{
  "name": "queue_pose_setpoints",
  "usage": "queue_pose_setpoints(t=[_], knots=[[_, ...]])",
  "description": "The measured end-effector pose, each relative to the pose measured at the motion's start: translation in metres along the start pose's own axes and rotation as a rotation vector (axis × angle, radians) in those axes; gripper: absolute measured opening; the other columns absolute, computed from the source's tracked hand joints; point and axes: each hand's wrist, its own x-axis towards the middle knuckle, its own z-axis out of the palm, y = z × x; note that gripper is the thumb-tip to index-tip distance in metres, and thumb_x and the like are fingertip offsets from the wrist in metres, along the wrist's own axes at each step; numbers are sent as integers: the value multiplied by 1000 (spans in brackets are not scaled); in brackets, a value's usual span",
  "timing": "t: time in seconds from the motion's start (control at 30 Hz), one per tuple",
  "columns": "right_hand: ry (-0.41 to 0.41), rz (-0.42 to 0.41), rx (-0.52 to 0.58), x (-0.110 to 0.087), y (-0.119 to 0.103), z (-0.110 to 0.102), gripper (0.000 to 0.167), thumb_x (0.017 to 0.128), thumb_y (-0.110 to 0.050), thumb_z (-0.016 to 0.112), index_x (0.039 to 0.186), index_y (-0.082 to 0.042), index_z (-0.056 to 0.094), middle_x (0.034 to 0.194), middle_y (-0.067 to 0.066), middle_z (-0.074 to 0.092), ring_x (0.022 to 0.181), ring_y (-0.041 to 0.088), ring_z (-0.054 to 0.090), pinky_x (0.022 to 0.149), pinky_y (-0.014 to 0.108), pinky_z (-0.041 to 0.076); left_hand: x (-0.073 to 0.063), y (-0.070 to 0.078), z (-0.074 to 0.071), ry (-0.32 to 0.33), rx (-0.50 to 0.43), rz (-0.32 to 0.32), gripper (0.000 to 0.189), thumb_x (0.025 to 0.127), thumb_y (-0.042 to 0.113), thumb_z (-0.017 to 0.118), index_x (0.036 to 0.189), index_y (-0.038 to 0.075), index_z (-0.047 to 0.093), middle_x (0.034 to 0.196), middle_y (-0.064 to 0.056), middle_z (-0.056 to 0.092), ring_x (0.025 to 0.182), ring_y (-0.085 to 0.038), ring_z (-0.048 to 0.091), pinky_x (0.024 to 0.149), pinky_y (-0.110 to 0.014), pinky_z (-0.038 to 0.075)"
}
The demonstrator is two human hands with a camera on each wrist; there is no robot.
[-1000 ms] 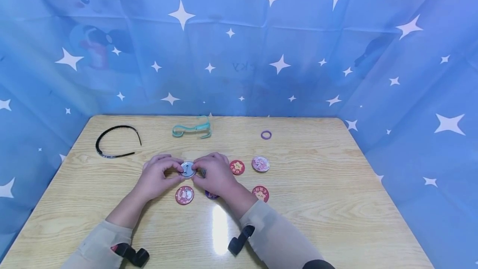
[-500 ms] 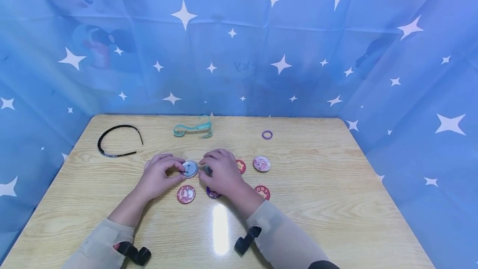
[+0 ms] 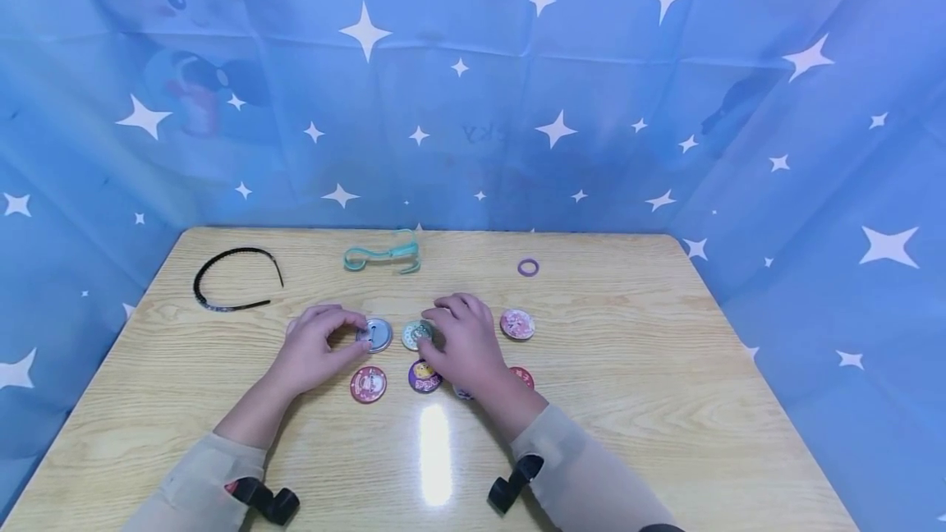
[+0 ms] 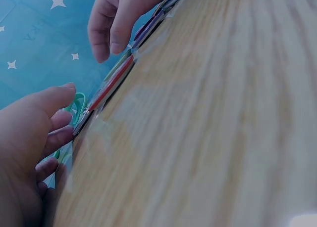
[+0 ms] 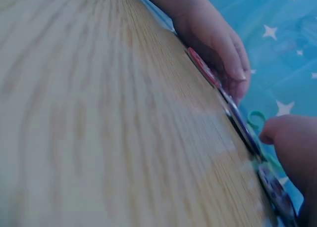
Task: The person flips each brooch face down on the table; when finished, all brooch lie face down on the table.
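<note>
A round pin badge (image 3: 380,335) lies with its silver back and pin facing up. My left hand (image 3: 319,349) is at its left rim, the forefinger and thumb spread and their tips right at the edge. My right hand (image 3: 464,341) hovers with bent, parted fingers over a pale green badge (image 3: 414,335), its thumb overlapping that badge's right side. Closer to me lie a pinkish-red badge (image 3: 368,385) and a purple badge (image 3: 424,378). Another badge (image 3: 462,392) is mostly hidden beneath the right wrist.
Right of the right hand are a pink badge (image 3: 517,324) and a partly covered red badge (image 3: 523,375). Farther back on the wooden table (image 3: 628,433) lie a black headband (image 3: 201,277), a teal strap-like item (image 3: 384,253) and a purple ring (image 3: 528,268). A blue star-patterned curtain (image 3: 473,89) hangs behind.
My right hand has let go of the silver-backed badge and moved right, uncovering the green and purple badges and covering a red one. The left hand stays at the silver-backed badge.
</note>
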Motion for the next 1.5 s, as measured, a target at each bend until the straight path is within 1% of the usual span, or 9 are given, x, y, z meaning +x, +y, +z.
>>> queue_pose_setpoints(t=[0.3, 0.5, 0.67, 0.8, 0.9, 1.0, 1.2, 1.37, 1.5], knots=[[-34, 48, 30, -4, 8, -2, 34, 95, -39, 76, 120, -16, 79, 132, 6, 69, 130, 32, 54, 113, 53, 39, 0, 8, 3, -8, 56, 2, 44, 88, 30, 87, 127, 12, 74, 130, -11, 72, 134, -42, 52, 108, -69, 28], [-58, 60, 77, -1, 9, 2, 34, 97, -41, 76, 120, -16, 79, 133, 5, 69, 137, 30, 53, 119, 52, 34, -2, 17, 9, -14, 85, -13, 50, 90, 32, 85, 132, 11, 71, 139, -17, 66, 138, -45, 48, 107, -71, 26], [-60, 70, 91, -1, 8, 2, 32, 97, -41, 75, 119, -17, 79, 134, 4, 69, 144, 32, 50, 122, 53, 31, 1, 21, 15, -2, 54, 20, 49, 90, 26, 86, 132, 8, 70, 142, -20, 62, 135, -46, 52, 107, -69, 26], [-67, 72, 90, -1, 8, 1, 32, 98, -41, 75, 119, -17, 79, 135, 3, 69, 145, 32, 49, 123, 53, 30, 5, 27, 19, -12, 16, 52, 46, 91, 23, 85, 131, 7, 70, 140, -18, 65, 135, -44, 54, 108, -70, 28], [-81, 67, 99, -1, 7, 0, 32, 98, -42, 75, 119, -18, 80, 135, 3, 70, 146, 32, 48, 123, 53, 29, 8, 31, 23, -33, 17, 60, 43, 92, 24, 84, 129, 9, 72, 138, -15, 67, 135, -43, 54, 105, -70, 30], [-96, 73, 109, -2, 8, 0, 32, 99, -42, 74, 119, -18, 80, 136, 2, 69, 147, 31, 47, 124, 53, 28, 11, 33, 29, -53, 40, 52, 42, 91, 26, 85, 128, 10, 72, 137, -14, 68, 135, -43, 53, 102, -68, 31], [-108, 101, 104, 0, 10, 2, 35, 98, -43, 75, 123, -19, 79, 140, 3, 67, 147, 33, 45, 122, 55, 29, 19, 38, 35, -57, 95, 7, 45, 88, 32, 86, 126, 11, 75, 136, -12, 68, 133, -43, 50, 100, -66, 31], [-130, 125, 87, 0, 10, 3, 40, 99, -47, 73, 127, -20, 78, 143, 2, 65, 147, 32, 43, 121, 54, 30, 28, 43, 42, -79, 118, -18, 50, 85, 37, 89, 126, 12, 76, 136, -14, 65, 132, -44, 47, 103, -68, 29], [-140, 125, 81, 0, 8, 2, 41, 99, -47, 73, 128, -19, 78, 144, 2, 64, 146, 32, 43, 121, 55, 31, 30, 42, 46, -94, 128, -13, 51, 84, 38, 89, 127, 14, 77, 139, -15, 63, 133, -44, 46, 106, -69, 27]])
